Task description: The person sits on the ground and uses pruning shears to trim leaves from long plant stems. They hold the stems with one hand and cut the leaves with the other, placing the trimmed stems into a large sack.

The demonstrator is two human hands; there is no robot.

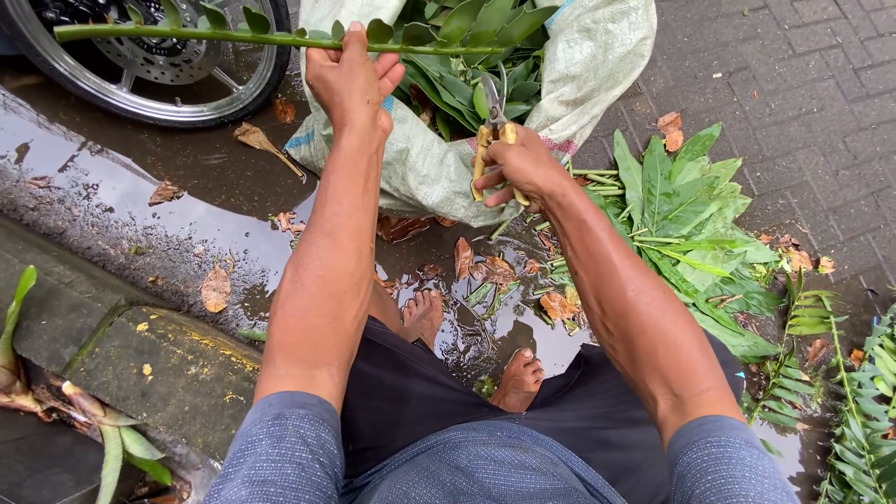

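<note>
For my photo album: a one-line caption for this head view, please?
Left hand holds a long green stalk, right hand grips yellow-handled shears over a leaf-filled sack.

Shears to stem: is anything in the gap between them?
Nothing visible. The right hand holds the shears just below the long green stem, which the left hand grips. Only the leaf-filled sack lies behind that gap, not in it.

Motorbike wheel (154, 65) top left, on wet pavement. Puddle (187, 224) beside mossy kerb (140, 364). Brown dead leaves (216, 288) scattered in water. Brick paving (803, 84) at right. Fern fronds (863, 411) lying far right.
</note>
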